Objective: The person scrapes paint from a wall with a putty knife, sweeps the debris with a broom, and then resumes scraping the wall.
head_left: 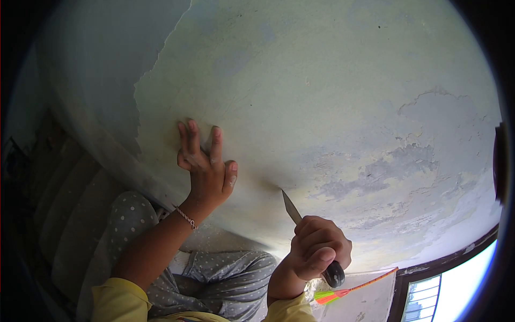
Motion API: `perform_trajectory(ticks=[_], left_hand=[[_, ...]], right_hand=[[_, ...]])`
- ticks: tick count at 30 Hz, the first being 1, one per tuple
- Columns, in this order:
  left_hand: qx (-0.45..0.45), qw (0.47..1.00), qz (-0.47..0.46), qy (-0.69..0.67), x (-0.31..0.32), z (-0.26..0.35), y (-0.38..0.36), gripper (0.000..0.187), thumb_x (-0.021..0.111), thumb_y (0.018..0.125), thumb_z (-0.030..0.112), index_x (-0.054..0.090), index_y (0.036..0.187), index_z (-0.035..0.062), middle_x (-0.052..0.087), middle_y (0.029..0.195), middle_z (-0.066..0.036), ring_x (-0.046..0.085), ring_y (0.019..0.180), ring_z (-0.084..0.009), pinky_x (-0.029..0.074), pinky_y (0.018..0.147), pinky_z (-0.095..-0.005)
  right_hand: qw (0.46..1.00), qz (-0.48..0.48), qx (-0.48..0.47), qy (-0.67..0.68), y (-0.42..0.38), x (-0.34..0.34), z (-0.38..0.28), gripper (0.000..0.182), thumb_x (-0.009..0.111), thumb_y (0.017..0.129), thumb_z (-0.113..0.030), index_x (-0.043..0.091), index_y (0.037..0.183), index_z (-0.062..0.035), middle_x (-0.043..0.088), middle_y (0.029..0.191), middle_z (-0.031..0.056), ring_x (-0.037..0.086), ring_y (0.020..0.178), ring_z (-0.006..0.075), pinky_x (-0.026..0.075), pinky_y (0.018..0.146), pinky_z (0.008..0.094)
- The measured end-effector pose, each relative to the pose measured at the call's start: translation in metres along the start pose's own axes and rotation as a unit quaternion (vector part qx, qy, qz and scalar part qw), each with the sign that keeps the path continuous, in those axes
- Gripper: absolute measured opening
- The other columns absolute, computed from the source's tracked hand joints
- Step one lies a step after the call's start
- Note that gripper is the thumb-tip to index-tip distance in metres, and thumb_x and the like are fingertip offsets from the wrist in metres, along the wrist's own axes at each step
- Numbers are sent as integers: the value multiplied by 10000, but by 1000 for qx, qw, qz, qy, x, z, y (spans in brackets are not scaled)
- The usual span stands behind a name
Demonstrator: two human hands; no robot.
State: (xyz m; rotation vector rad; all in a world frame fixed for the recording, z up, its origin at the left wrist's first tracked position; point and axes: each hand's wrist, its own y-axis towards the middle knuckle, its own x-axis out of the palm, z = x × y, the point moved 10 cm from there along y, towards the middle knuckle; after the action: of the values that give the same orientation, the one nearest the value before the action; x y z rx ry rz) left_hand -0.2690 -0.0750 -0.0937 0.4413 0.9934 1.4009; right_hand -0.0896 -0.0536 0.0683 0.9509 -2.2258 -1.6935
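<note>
Low on the wall (300, 102), toward its lower edge in the view: one knife (291, 207), dark rounded handle, narrow pale blade with a pointed end. Long axis: slanting, from the handle's butt at lower right to the tip at upper left. Tip: at the wall's surface, beside a small dark shadow; whether it touches or is just short of it, cannot be told.

Right hand (321, 246): grip closed, fingers wrapped around the knife's handle, butt showing below the thumb.

Left hand (206, 163): grip open and holding nothing, fingers spread and pointing up the wall, thumb apart; fingertips at the surface, pale dust on the skin. Located left of the blade, well apart from it. One twisted bracelet (185, 217) at the wrist.

Wall, condition: pale green coat, ragged peeled edge at upper left, grey and whitish flaked patches toward the right.

Clothing: yellow sleeves (122, 301); grey trousers (230, 276) with white dots, legs bent, below the hands.

Lower right: one tufted item (331, 296), orange and yellow-green, with a thin striped stick slanting toward the dark window frame (449, 266); barred window (424, 298), bright outside.

Left side: stairs (72, 214), in shadow.
</note>
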Motion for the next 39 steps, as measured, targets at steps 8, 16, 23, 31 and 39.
perform_trajectory(ticks=[8, 16, 23, 31, 39], left_hand=[[5, 1000, 11, 8, 0, -2, -1, 676, 341, 965, 400, 160, 1515, 52, -1, 1530, -302, 57, 1388, -536, 151, 1002, -564], [3, 1000, -1, -1, 0, -1, 0, 684, 371, 959, 389, 151, 1519, 62, -12, 1527, -301, 53, 1385, -534, 148, 1004, -568], [9, 1000, 6, -2, -1, -1, -1, 681, 382, 955, 383, 163, 1516, 64, -4, 1526, -302, 52, 1386, -533, 148, 1001, -565], [4, 1000, 8, -3, -1, -2, -1, 673, 374, 959, 391, 173, 1514, 67, -1, 1527, -303, 62, 1385, -528, 153, 994, -571], [3, 1000, 11, -7, 0, -3, -1, 699, 405, 947, 404, 172, 1515, 71, -5, 1528, -298, 62, 1382, -533, 159, 994, -567]], right_hand=[[995, -6, -71, 68, 8, -2, -36, 466, 469, 994, -202, 309, 570, -96, 323, 446, -14, 296, 328, 81, 288, 298, 230], [999, -16, -22, 34, 3, -5, -6, 439, 481, 986, -164, 323, 586, -76, 340, 464, 10, 303, 333, 99, 259, 308, 256], [996, 0, 8, 83, 4, -10, 11, 439, 466, 993, -168, 328, 583, -95, 336, 467, 9, 296, 340, 102, 255, 311, 265], [991, -23, -62, 117, 12, -8, -26, 436, 441, 993, -164, 336, 576, -96, 336, 459, -2, 281, 327, 85, 264, 305, 238], [997, -42, -8, 72, 4, 0, 1, 410, 479, 987, -161, 345, 608, -81, 343, 459, -1, 296, 332, 100, 253, 312, 262]])
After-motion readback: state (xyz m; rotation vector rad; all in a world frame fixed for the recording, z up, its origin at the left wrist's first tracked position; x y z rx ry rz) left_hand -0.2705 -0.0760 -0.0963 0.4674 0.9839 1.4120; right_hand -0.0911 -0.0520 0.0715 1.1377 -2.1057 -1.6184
